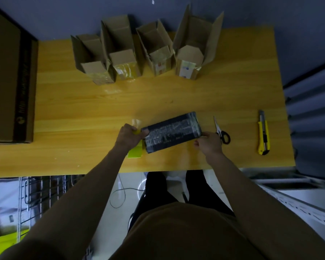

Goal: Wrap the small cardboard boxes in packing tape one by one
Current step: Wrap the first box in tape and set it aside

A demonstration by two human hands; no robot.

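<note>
Presently the left hand (129, 136) has its grip curled round a yellow tape dispenser (134, 152) at the left end of the dark, tape-covered box (172, 132) lying on the desk (83, 109); the right hand (207, 142) pinches its right end. Advice: keep the tape taut, flatten wrinkles. Lettering on the brown carton (8, 81) is unreadable.
</note>
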